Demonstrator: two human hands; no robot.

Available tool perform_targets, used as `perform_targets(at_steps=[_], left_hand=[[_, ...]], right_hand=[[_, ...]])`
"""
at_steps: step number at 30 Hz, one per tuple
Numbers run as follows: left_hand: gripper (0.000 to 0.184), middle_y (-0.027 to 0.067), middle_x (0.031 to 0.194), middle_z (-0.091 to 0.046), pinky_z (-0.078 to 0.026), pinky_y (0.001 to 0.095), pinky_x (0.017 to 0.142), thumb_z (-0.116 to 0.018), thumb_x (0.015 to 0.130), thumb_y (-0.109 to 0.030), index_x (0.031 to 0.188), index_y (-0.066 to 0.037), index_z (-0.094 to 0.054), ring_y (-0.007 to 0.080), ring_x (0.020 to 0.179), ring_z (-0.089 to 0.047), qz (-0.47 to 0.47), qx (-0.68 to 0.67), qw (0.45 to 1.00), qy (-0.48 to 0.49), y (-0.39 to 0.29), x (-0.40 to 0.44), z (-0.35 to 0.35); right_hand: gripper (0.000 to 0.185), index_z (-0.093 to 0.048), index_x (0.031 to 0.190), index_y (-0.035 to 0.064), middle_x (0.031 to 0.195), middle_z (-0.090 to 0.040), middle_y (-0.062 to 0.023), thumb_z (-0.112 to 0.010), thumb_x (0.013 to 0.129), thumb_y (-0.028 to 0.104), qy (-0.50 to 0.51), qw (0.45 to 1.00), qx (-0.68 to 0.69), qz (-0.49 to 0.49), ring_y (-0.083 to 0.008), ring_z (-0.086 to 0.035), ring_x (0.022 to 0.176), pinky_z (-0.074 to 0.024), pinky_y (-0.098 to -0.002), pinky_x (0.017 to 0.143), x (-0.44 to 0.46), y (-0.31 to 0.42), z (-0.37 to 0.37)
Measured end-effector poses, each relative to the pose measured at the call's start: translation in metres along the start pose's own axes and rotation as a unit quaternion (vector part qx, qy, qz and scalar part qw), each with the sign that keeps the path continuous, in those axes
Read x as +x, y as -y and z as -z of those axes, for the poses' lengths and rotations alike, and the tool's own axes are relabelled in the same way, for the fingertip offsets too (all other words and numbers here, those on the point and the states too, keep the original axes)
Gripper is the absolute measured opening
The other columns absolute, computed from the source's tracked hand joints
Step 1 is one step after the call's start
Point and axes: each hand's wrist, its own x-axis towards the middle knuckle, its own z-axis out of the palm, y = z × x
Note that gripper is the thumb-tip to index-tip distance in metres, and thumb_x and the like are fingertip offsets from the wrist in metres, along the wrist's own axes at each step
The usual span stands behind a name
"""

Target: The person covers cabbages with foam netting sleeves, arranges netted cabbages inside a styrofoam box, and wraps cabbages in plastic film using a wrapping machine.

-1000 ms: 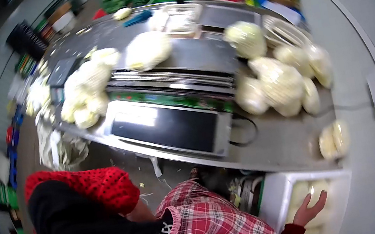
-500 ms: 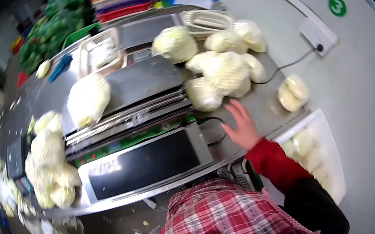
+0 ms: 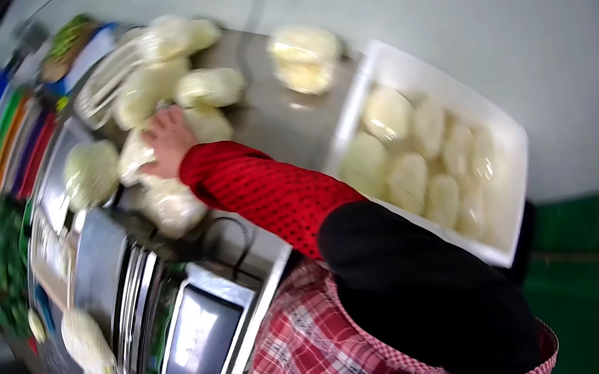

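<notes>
My right hand (image 3: 171, 141), in a red dotted sleeve, lies over a heap of pale, plastic-wrapped cabbages at the upper left of the head view. Its fingers are spread across a wrapped cabbage (image 3: 133, 157), with the thumb apart. Another wrapped cabbage (image 3: 172, 207) sits just below the hand, and one more (image 3: 210, 87) is above and to the right of it. A rounder, greener cabbage (image 3: 91, 174) stands left of the heap. My left hand is out of view.
A white foam box (image 3: 517, 152) at right holds several wrapped cabbages. One wrapped pack (image 3: 305, 57) sits near the table's edge by the wall. The wrapping machine (image 3: 203, 343) is at lower left, with netted cabbages (image 3: 90, 345) beyond. Stacked coloured trays (image 3: 13, 134) stand far left.
The view has swung to the right, bringing the foam box fully in. My right hand has gone from the bare tabletop beside the heap onto the wrapped cabbages.
</notes>
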Motion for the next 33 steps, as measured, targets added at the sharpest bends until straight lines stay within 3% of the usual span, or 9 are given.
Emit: perform_targets(at_steps=[11, 15, 17, 20, 21, 23, 25, 29, 33], left_hand=[[0.070, 0.0162, 0.113, -0.066, -0.051, 0.0400, 0.088, -0.081, 0.069, -0.033, 0.125, 0.000, -0.056, 0.0304, 0.097, -0.066, -0.004, 0.113, 0.967, 0.226, -0.103, 0.004, 0.062], [0.072, 0.0158, 0.114, -0.066, -0.051, 0.0395, 0.088, -0.082, 0.068, -0.033, 0.126, 0.001, -0.056, 0.0299, 0.097, -0.066, -0.118, 0.177, 0.935, 0.283, -0.167, -0.009, 0.094], [0.063, 0.0155, 0.121, -0.061, -0.053, 0.0336, 0.082, -0.084, 0.068, -0.017, 0.122, 0.002, -0.057, 0.0230, 0.096, -0.065, -0.164, 0.186, 0.955, 0.166, -0.180, 0.018, 0.120], [0.052, 0.0123, 0.111, -0.062, -0.054, 0.0319, 0.074, -0.072, 0.077, 0.002, 0.125, 0.003, -0.053, 0.0189, 0.096, -0.062, -0.253, 0.060, 0.935, -0.240, -0.190, 0.058, 0.095], [0.054, 0.0159, 0.114, -0.061, -0.053, 0.0370, 0.080, -0.075, 0.076, -0.006, 0.124, 0.002, -0.054, 0.0253, 0.101, -0.061, -0.222, -0.021, 0.927, -0.303, -0.219, 0.061, 0.070], [0.062, 0.0200, 0.120, -0.058, -0.050, 0.0410, 0.087, -0.078, 0.072, -0.017, 0.126, 0.001, -0.053, 0.0341, 0.106, -0.059, -0.337, 0.208, 0.824, -0.405, -0.194, 0.103, 0.063], [0.071, 0.0224, 0.126, -0.054, -0.047, 0.0416, 0.094, -0.080, 0.069, -0.026, 0.127, 0.002, -0.051, 0.0390, 0.111, -0.055, -0.349, 0.252, 0.774, -0.464, -0.192, 0.116, 0.051], [0.081, 0.0237, 0.141, -0.041, -0.036, 0.0470, 0.105, -0.077, 0.072, -0.037, 0.136, 0.000, -0.043, 0.0405, 0.129, -0.040, -0.331, 0.287, 0.769, -0.466, -0.184, 0.151, 0.040], [0.086, 0.0243, 0.144, -0.037, -0.035, 0.0479, 0.105, -0.072, 0.075, -0.047, 0.140, -0.002, -0.039, 0.0405, 0.132, -0.037, -0.307, 0.204, 0.807, -0.461, -0.175, 0.176, 0.030]], right_hand=[[0.084, -0.063, 0.112, 0.0013, 0.107, -0.060, -0.0206, -0.060, 0.070, 0.074, 0.062, 0.976, 0.135, -0.161, -0.0347, -0.052, 0.108, -0.0391, -0.0446, 0.089, -0.103, -0.094, 0.053], [0.084, -0.061, 0.113, -0.0006, 0.097, -0.065, -0.0248, -0.059, 0.073, 0.073, 0.191, 0.894, 0.328, -0.238, -0.0403, -0.064, 0.090, -0.0502, -0.0447, 0.082, -0.120, -0.098, 0.044], [0.083, -0.062, 0.110, -0.0013, 0.098, -0.066, -0.0243, -0.057, 0.074, 0.073, 0.277, 0.891, 0.285, -0.218, -0.0403, -0.064, 0.091, -0.0499, -0.0452, 0.082, -0.112, -0.099, 0.069], [0.079, -0.068, 0.108, 0.0037, 0.095, -0.068, -0.0225, -0.047, 0.081, 0.075, 0.400, 0.843, 0.271, -0.237, -0.0367, -0.065, 0.090, -0.0492, -0.0448, 0.082, -0.123, -0.113, 0.069], [0.078, -0.069, 0.107, 0.0061, 0.091, -0.069, -0.0212, -0.045, 0.081, 0.076, 0.362, 0.856, 0.311, -0.198, -0.0359, -0.066, 0.088, -0.0486, -0.0447, 0.081, -0.148, -0.131, 0.042], [0.068, -0.068, 0.113, 0.0087, 0.100, -0.067, -0.0241, -0.049, 0.085, 0.068, 0.411, 0.856, 0.137, -0.282, -0.0356, -0.063, 0.097, -0.0482, -0.0444, 0.085, -0.146, -0.126, 0.093], [0.060, -0.071, 0.105, 0.0059, 0.112, -0.062, -0.0255, -0.056, 0.085, 0.060, 0.018, 0.988, 0.066, -0.138, -0.0368, -0.059, 0.106, -0.0476, -0.0441, 0.087, -0.159, -0.118, 0.084], [0.049, -0.069, 0.104, 0.0061, 0.116, -0.059, -0.0220, -0.063, 0.084, 0.050, 0.035, 0.992, -0.008, 0.120, -0.0368, -0.055, 0.110, -0.0455, -0.0442, 0.091, -0.158, -0.102, 0.077], [0.040, -0.069, 0.103, 0.0066, 0.103, -0.064, -0.0144, -0.063, 0.086, 0.042, 0.326, 0.925, 0.166, 0.106, -0.0315, -0.060, 0.099, -0.0480, -0.0412, 0.086, -0.095, -0.106, 0.099]])
